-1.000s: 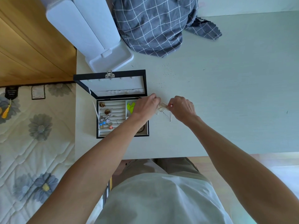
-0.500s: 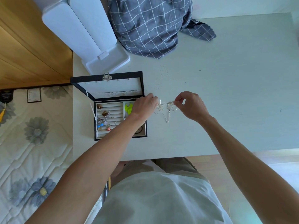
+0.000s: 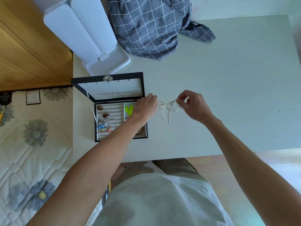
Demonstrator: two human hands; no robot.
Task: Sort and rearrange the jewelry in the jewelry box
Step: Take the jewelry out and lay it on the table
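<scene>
A black jewelry box (image 3: 121,139) stands open on the white table (image 3: 228,103), its lid (image 3: 112,88) tilted back. Rings and bead earrings (image 3: 104,123) sit in its ribbed rows, and a neon yellow piece (image 3: 129,110) lies in a right compartment. Just right of the box, my left hand (image 3: 145,106) and my right hand (image 3: 193,106) each pinch one end of a tangled silver chain (image 3: 167,108). The chain is stretched between them above the table, with thin pendants hanging down. My left forearm covers the box's front right part.
A white appliance (image 3: 91,38) stands behind the box at the table's back left. A grey checked cloth (image 3: 149,26) is heaped at the back. Tiny dark specks (image 3: 162,74) dot the table. A flowered mattress (image 3: 32,144) lies left of the table.
My hands have drawn apart, the right one moving right, and the silver chain that was bunched between them is now stretched out.
</scene>
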